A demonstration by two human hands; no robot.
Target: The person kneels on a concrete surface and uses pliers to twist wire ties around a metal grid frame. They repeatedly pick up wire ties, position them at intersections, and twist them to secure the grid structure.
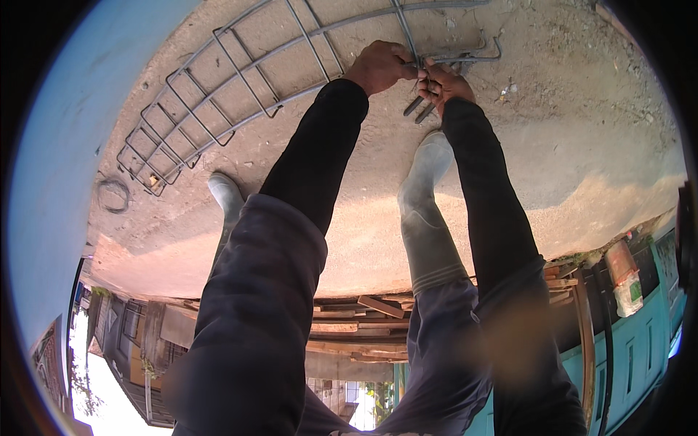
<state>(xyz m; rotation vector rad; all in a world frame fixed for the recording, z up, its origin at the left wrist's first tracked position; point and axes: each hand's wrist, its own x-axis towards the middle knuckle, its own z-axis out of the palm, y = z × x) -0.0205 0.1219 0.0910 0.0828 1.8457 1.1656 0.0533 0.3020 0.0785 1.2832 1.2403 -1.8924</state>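
Observation:
A long cage of steel reinforcing bar (251,69) lies on the ground, its bars crossed by bent rectangular stirrups. My left hand (382,67) is closed in a pinch beside an upright-running stirrup bar (404,27); what sits between its fingertips is too small to tell. Close against it, my right hand (449,86) curls round a tool with two dark handles, apparently pincers (415,106), whose handles stick out below the fingers. The tool's head is hidden. Just beyond the right hand, a bent stirrup end (480,58) shows.
A coil of thin wire (113,195) lies at the left, near a pale blue wall (65,123). My grey rubber boots (430,156) stand on the dusty concrete ground (349,218). Behind me are stacked wooden boards (360,330) and a turquoise wall (632,363).

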